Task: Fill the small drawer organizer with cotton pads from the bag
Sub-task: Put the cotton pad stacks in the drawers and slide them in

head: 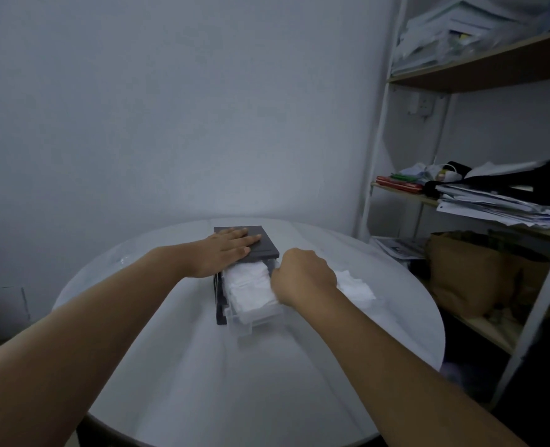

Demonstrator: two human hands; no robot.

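The right grip is curling knuckles-up against the right rim of the pulled-out clear drawer. Its fingertips are tucking out of sight underneath, so I cannot tell whether it is pinching anything. The left grip is lying flat and wide, fingers straight, pressing on the dark grey top of the drawer organizer.

The drawer is sticking out toward the person and is carrying a thick layer of white cotton pads, which is filling it nearly to the rim. Just beyond the right grip, a second heap of pads is lying on the round white desk; whether a bag is wrapping it is too blurred to tell.

Off to the right, a shelf rack is holding stacked papers, and a brown bag is sitting lower down.
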